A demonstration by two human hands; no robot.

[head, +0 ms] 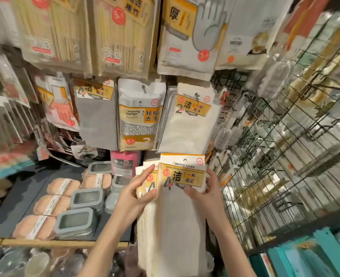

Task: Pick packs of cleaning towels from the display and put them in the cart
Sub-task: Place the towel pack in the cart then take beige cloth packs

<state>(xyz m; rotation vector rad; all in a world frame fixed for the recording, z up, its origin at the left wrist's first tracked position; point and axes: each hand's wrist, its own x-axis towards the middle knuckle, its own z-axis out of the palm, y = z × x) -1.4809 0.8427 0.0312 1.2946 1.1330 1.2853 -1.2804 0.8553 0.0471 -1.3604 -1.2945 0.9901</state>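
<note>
We hold the front grey cloth pack of cleaning towels with the yellow-and-white card header (182, 188) in our right hand (203, 193), whose grip pinches the header's right edge between thumb and fingers, likely so the pack slides off its hook. Our left hand (134, 193) has its grip curled round the cream-coloured packs behind (148, 198), apparently holding them back so only one comes away. The pack hangs low on the display, below the white fluffy towel pack marked 2 (189, 120). The cart is not visible, so where to drop it we cannot tell.
</note>
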